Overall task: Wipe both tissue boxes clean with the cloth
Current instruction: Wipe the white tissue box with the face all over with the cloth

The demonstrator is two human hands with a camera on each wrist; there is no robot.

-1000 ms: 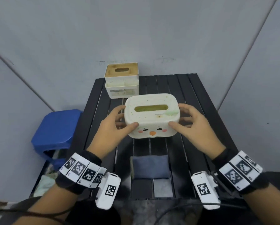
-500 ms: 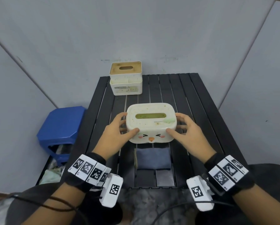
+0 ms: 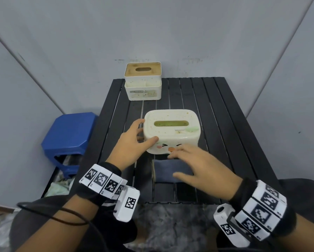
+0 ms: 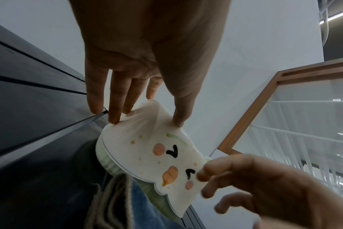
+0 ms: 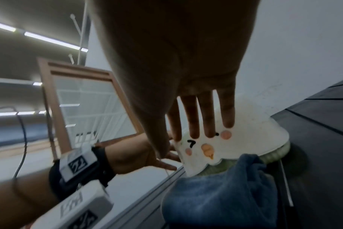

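Note:
A white tissue box with a chick face [image 3: 171,131] [image 4: 166,155] [image 5: 254,131] stands mid-table, its lid speckled with stains. My left hand [image 3: 143,132] [image 4: 145,117] holds its left end, thumb on the front corner and fingers along the side. My right hand [image 3: 178,164] [image 5: 202,128] is off the box, its straight fingers spread just over the folded blue cloth [image 3: 163,171] [image 5: 215,193] lying in front of the box. Whether it touches the cloth I cannot tell. A second white tissue box with a stained wooden lid [image 3: 142,80] stands at the table's back left.
The black slatted table [image 3: 225,124] sits in a corner between grey walls. A blue plastic stool [image 3: 68,135] stands left of it, close to the edge. My knees are at the near edge.
My right hand let go of the chick box's right end and dropped toward me, over the cloth. The left hand keeps its hold on the box, which now rests on the table.

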